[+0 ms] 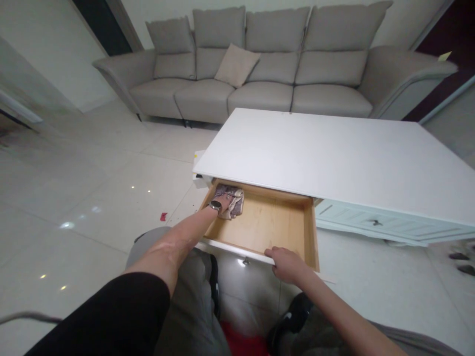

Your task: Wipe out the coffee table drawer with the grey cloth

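A wooden drawer (272,217) is pulled out from the white coffee table (308,148). Inside its back left corner lies a patterned purple-and-cream cloth (236,205), under and around the fingers of my left hand (224,200), which wears a watch. The cloth covers part of those fingers and touches the drawer's left side. My right hand (287,264) is closed over the top edge of the drawer front, right of the small metal knob (246,261). The drawer floor to the right of the cloth is bare wood.
A second, closed drawer (374,220) is at the right. Behind the table stands a grey sofa (260,94) with a beige cushion (237,65). A white box (199,180) sits by the table's left end. A red scrap (163,216) lies on the tiles.
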Demonstrator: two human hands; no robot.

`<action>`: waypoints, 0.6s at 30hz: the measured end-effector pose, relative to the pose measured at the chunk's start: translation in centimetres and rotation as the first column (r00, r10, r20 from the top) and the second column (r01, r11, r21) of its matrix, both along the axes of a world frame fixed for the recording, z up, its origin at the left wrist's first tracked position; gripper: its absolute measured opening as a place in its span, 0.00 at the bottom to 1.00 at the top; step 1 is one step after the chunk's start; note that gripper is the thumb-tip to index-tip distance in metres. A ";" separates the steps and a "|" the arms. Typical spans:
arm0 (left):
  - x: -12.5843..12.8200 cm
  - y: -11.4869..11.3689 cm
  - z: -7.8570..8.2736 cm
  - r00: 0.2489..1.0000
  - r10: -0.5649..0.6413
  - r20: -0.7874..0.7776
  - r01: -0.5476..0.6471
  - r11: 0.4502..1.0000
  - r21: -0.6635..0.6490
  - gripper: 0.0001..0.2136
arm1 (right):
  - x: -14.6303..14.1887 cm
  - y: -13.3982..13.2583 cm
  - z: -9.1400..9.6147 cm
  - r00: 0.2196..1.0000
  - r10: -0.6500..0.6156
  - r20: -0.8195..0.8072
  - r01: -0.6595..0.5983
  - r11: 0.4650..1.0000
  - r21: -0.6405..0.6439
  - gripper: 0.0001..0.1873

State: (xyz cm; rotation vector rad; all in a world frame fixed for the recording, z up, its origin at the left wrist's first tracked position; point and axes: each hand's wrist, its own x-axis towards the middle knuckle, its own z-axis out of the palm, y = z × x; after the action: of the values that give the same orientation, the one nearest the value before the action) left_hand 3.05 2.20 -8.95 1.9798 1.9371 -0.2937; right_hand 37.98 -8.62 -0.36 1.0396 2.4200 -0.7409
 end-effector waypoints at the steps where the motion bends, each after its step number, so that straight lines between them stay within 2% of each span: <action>1: -0.2 0.3 0.0 1.000 -0.005 -0.012 0.005 1.000 -0.010 0.35 | 0.0 0.0 0.0 1.000 0.002 0.002 -0.002 1.000 -0.002 0.23; 5: -1.1 0.8 -0.2 0.997 -0.045 -0.069 0.040 0.997 -0.067 0.38 | -0.2 0.1 -0.1 1.000 0.004 -0.003 -0.004 1.000 0.007 0.22; 10: -1.5 0.6 -0.6 0.995 -0.083 -0.058 0.078 0.994 -0.081 0.42 | -0.2 0.1 -0.7 1.000 0.015 -0.022 -0.015 1.000 0.002 0.22; 18: 1.3 0.2 0.5 0.989 -0.122 -0.084 0.113 0.988 -0.106 0.41 | -0.3 -0.1 -0.6 1.000 0.018 -0.016 -0.017 1.000 0.016 0.22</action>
State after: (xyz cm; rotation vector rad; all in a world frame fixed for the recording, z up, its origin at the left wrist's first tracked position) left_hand 4.34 2.43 -8.44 2.0501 1.8229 -0.5096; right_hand 37.70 -8.73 -1.00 1.0211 2.4492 -0.7279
